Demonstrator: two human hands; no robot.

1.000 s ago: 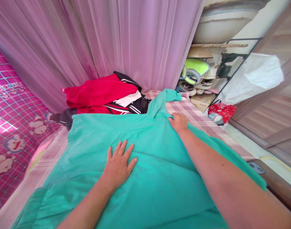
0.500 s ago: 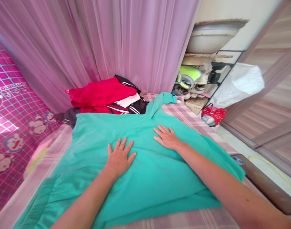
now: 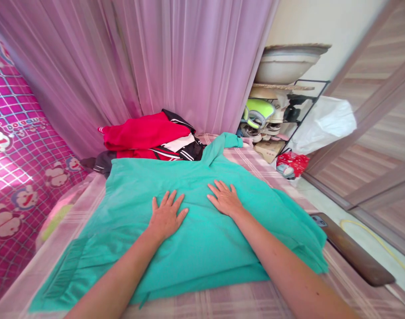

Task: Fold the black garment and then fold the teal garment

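Observation:
A teal garment lies spread over the bed, with a gathered elastic band at its lower left. One narrow part of it, like a sleeve, reaches up to the far right. My left hand rests flat on the fabric near the middle, fingers spread. To its right, my right hand also presses flat on the cloth, fingers stretched out. Small wrinkles run between the two hands. Neither hand grips anything.
Behind the garment lies a pile of red and black clothes against a purple curtain. A phone sits at the bed's right edge. Shoes fill a rack beyond, beside a wooden wardrobe. Pink patterned cloth hangs at left.
My right hand has slid slightly left and toward me over the fabric, closer to my left hand. My left hand has stayed nearly in place. The view has shifted a little.

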